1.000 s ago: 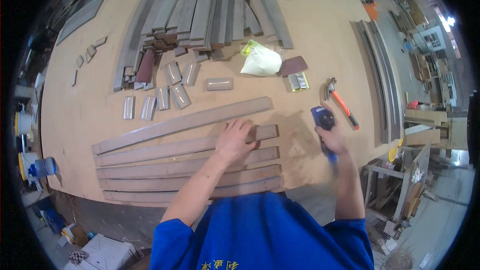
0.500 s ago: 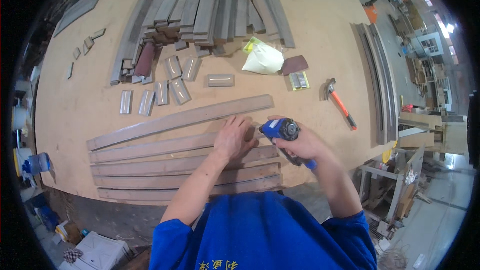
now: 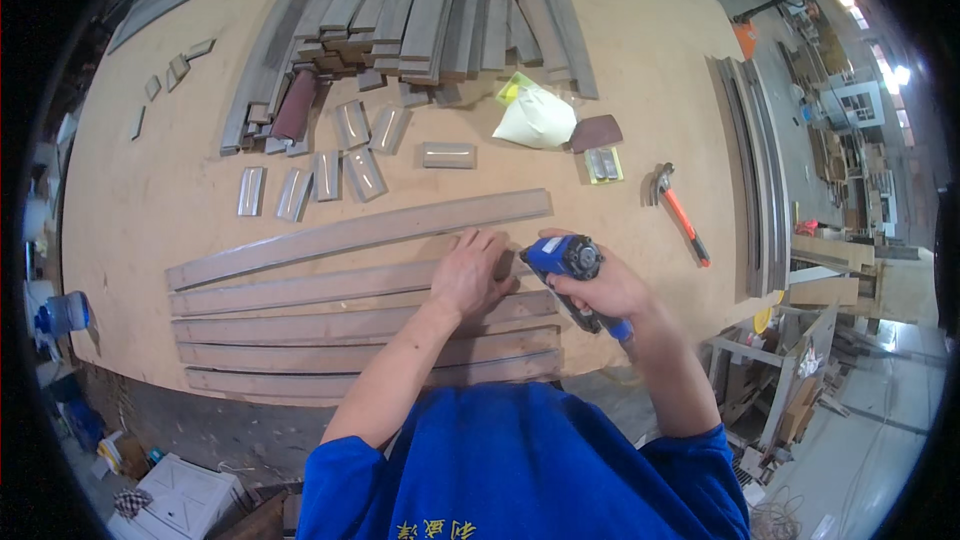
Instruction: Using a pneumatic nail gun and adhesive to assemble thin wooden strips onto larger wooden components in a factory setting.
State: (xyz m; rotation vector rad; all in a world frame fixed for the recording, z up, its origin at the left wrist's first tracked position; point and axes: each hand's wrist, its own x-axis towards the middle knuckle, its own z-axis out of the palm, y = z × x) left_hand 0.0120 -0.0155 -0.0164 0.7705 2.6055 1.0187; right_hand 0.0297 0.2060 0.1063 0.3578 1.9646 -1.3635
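Observation:
My right hand is wrapped round the grip of a blue and black nail gun. Its nose points left, close to the right ends of several curved wooden strips laid side by side along the table's near edge. Over the second strip from the top, my left hand is bent, fingers curled at its right end and thumb toward the nail gun. That end is partly hidden by the hand. Beyond lies the uppermost strip, angled apart from the others.
On the wooden table, a stack of grey-brown boards lies at the back. Small blocks, a white bag, brown sandpaper and an orange-handled hammer lie beyond my hands. Long strips line the right edge.
The view has shifted slightly. Both hands keep nearly the same place at the strips, with the nail gun still in my right hand.

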